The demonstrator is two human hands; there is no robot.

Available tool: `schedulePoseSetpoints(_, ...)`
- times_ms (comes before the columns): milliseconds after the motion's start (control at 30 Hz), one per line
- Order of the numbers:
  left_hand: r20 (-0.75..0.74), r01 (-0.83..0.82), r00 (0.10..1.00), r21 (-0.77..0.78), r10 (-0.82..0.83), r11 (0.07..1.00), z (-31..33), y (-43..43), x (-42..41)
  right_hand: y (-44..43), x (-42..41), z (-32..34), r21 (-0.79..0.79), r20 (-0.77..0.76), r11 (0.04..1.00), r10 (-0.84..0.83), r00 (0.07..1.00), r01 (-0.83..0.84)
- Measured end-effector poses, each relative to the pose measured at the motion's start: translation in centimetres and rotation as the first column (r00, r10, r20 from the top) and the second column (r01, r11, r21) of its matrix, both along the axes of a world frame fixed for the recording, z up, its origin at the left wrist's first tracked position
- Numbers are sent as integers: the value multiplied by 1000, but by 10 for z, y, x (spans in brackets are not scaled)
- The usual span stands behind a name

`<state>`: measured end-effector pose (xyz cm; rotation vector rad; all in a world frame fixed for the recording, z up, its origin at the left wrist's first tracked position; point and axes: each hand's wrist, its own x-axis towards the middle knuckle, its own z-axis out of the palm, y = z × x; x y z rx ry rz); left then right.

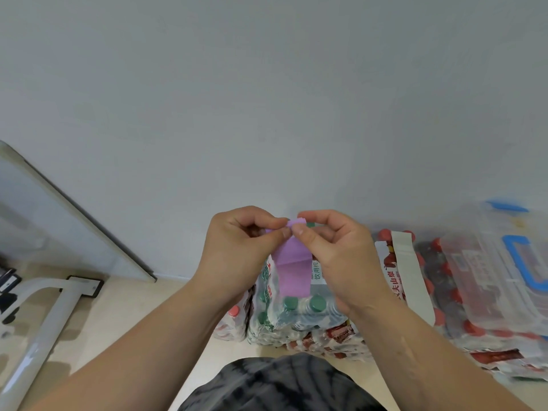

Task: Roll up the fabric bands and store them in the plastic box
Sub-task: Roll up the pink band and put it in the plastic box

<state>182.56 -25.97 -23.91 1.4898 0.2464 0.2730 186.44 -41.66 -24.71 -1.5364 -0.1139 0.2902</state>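
A purple fabric band [292,266] hangs in front of me at the middle of the view. My left hand [237,247] and my right hand [335,250] both pinch its top end between thumb and fingers, close together. The rest of the band hangs down flat over a pack of bottles. A clear plastic box [504,262] with blue latches lies at the right, on top of bottle packs. A pale grey fabric band [410,271] is draped over a pack left of the box.
Shrink-wrapped packs of green-capped bottles [296,310] and red-capped bottles [444,292] stand against the white wall. A white metal frame [44,315] and a leaning panel [59,215] are at the left. My dark patterned clothing [278,384] fills the bottom centre.
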Motion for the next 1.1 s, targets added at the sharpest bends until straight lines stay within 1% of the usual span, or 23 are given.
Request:
schedulePoseSetpoints(167, 27, 44, 999, 11, -44, 999, -2, 2, 0, -1, -1, 4, 52, 54, 998, -37, 998, 34)
schedulePoseSetpoints(300, -57, 22, 998, 27, -20, 999, -4, 0, 0, 0, -2, 7, 81, 79, 996, -52, 996, 46)
schedulePoseSetpoints(433, -42, 84, 995, -152, -91, 985, -2, 1, 2, 2, -2, 10, 64, 117, 993, -102, 988, 95)
schedulePoseSetpoints(500, -53, 106, 991, -207, -120, 973, 0, -1, 2, 2, -2, 10, 71, 121, 992, -115, 986, 107)
schedulePoseSetpoints(567, -64, 93, 992, -195, -108, 976, -1, -1, 3, 2, -3, 11, 78, 119, 991, -115, 986, 106)
schedulePoseSetpoints(667, -46, 63, 997, -132, -70, 989, 0, -1, 4, 0, -4, 13, 91, 103, 991, -103, 989, 94)
schedulePoseSetpoints(833, -50, 59, 997, -96, -64, 994, -1, -2, 2, -3, -4, 11, 72, 101, 992, -111, 989, 104)
schedulePoseSetpoints(900, -58, 56, 996, -105, -62, 993, 0, -2, 2, -3, -5, 11, 87, 94, 990, -116, 989, 108)
schedulePoseSetpoints(1000, -81, 63, 994, -168, -77, 984, 0, -4, 1, -3, -5, 11, 97, 85, 988, -130, 988, 122)
schedulePoseSetpoints(1100, -67, 50, 996, -162, -62, 985, 1, -5, 0, -4, -6, 10, 99, 93, 987, -139, 986, 130)
